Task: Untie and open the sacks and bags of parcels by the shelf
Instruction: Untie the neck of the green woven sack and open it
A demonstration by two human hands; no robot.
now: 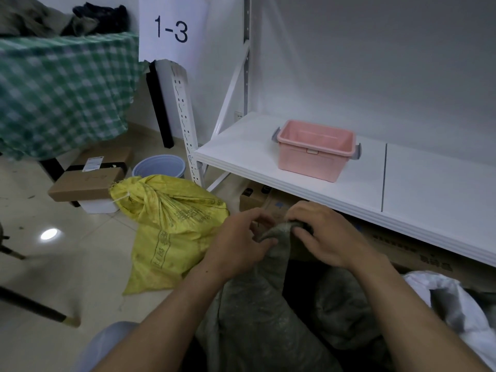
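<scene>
**Gripping the twisted neck of a grey sack below the shelf**

Low in the centre of the frame, both bare hands meet on the grey-green woven plastic sack (252,312). It stands between the person's forearms, with a dull, coarse and creased weave. Its top is gathered into a tight twisted neck that rises to the hands, just in front of the edge of the white laminate shelf board (429,189). The left hand (239,242) curls its fingers and thumb round the neck from the left. The right hand (324,237) pinches the bunched tip from the right, knuckles up — both hands are closed on the sack.

Left of centre a yellow woven plastic sack (171,224) slumps on the glossy tiled floor. It is crumpled and printed with dark characters, and its mouth is knotted with pale string. Beyond it sit a round pale-blue plastic bucket (161,165) and flat brown cardboard boxes (86,183), stacked.

On the smooth shelf board stands a rectangular pink plastic bin (316,151) with grey clip handles. Brown printed cartons (402,251) lie under the shelf, and a wrinkled white plastic bag (456,304) shows at the lower right.

At the upper left hangs a soft green checked cloth (59,98). A white paper sign (171,28) reading "1-3" is fixed to the perforated white metal upright (185,119).
</scene>
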